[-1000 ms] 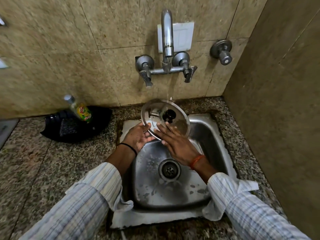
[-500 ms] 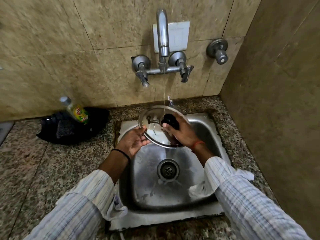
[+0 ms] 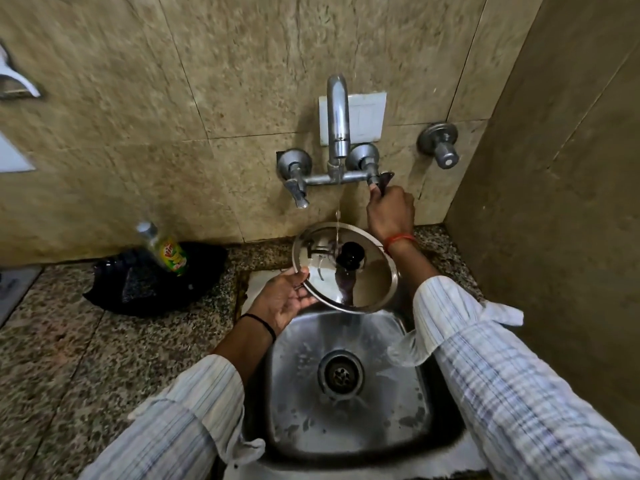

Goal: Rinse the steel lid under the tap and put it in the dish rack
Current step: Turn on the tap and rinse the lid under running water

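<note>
A round steel lid [image 3: 367, 289] with a black knob [image 3: 350, 259] is held over the back of the sink, top side facing me. My left hand [image 3: 287, 299] grips its left rim from below. A thin stream of water [image 3: 337, 216] falls from the tap spout [image 3: 337, 123] onto the lid near the knob. My right hand [image 3: 389, 211] is raised to the wall and closed on the tap's right handle [image 3: 382, 180]. No dish rack is in view.
The steel sink [image 3: 408, 403] with a centre drain [image 3: 341, 374] is set in a speckled granite counter [image 3: 69, 358]. A dish-soap bottle [image 3: 166, 249] leans in a black tray [image 3: 152, 282] at left. A separate wall valve [image 3: 440, 147] is at right; a tiled side wall [image 3: 554, 202] stands close.
My right hand left the lid's knob and rose to the tap's right handle. My left hand alone now holds the lid. The camera view tilted upward.
</note>
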